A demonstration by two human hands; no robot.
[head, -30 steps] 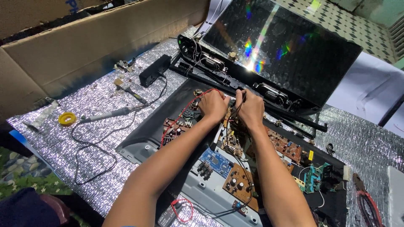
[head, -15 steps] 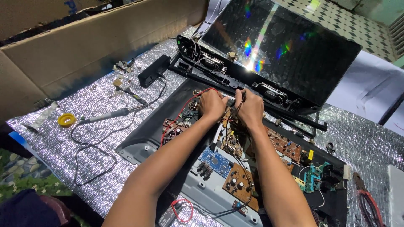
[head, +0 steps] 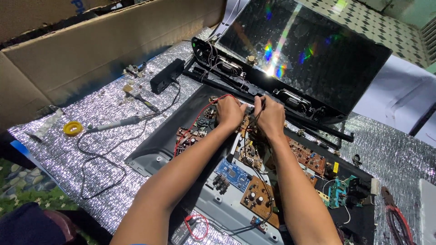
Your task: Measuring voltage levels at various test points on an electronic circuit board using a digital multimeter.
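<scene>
Fingers of both hands are curled down together at the far edge of a brown circuit board, pinching thin dark wires there; exactly what the fingertips clamp is hidden under the knuckles. From left to right: a yellow roll of tape lies on the silver foil mat, with a soldering iron beside it trailing a black cord. A small black box sits farther back, near the cardboard wall. Next comes the left hand, resting on the opened back of a flat screen set (a red wire loops just beside it). The right hand sits close alongside, nearly touching the left. A blue board lies nearer the viewer, between the forearms. Behind the hands, a dark glossy screen panel leans tilted, throwing rainbow glints. Far right, a green board and red-handled pliers lie on the mat's edge.
</scene>
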